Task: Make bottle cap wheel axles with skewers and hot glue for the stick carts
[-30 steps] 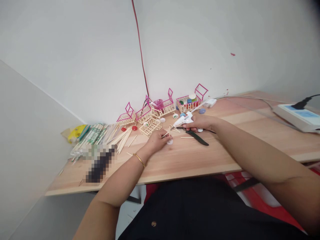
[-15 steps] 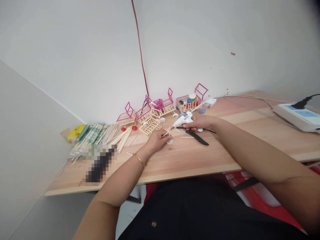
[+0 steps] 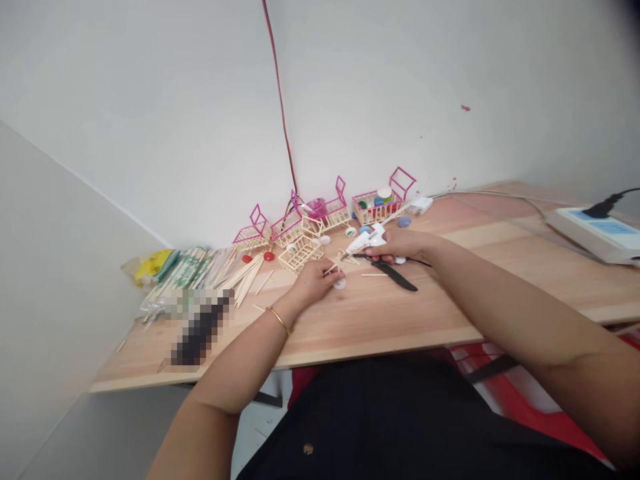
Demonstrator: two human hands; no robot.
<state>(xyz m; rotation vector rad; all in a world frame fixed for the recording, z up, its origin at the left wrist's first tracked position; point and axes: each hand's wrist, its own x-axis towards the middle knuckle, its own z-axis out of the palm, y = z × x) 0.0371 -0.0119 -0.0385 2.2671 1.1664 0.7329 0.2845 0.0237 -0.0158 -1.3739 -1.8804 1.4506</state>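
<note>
"While the right hand (image 3: 393, 245) wraps around a white glue gun (image 3: 367, 240), its nozzle points down and left, close to a short stick (image 3: 331, 269). What does the gun look like?"

"Glossy and pistol-shaped, above the middle of a wooden table (image 3: 375, 323). The short stick, pale, thin and straight, juts from the left hand (image 3: 316, 281) beside a clear disc (image 3: 340, 283) on the tabletop."

"And the surroundings?"

"Just behind the left hand sits a bare wooden frame (image 3: 301, 252), an open lattice of slim pale sticks. Farther back, against the wall, stand basket-like models edged in magenta; the rightmost basket (image 3: 377, 208) carries colored pieces, and a translucent purple cup (image 3: 315, 209) rises among the others. Smooth, rounded red pieces (image 3: 269, 256) lie near long loose sticks (image 3: 249, 283), with plastic-wrapped bundles (image 3: 187, 272) farther left. A dark, curved tool (image 3: 397, 277) lies below the right hand, and a white power strip (image 3: 597, 233) occupies the table's right side."

"How are the hands posed?"

"Both forearms reach inward from the lower corners. The left hand, a gold bracelet (image 3: 279, 320) at its wrist, is low over the wood, thumb and fingers pinched closed on the short stick. The right is curled closed on the gun's grip, wrist nearly level; whether a finger presses the trigger cannot be told."
</note>
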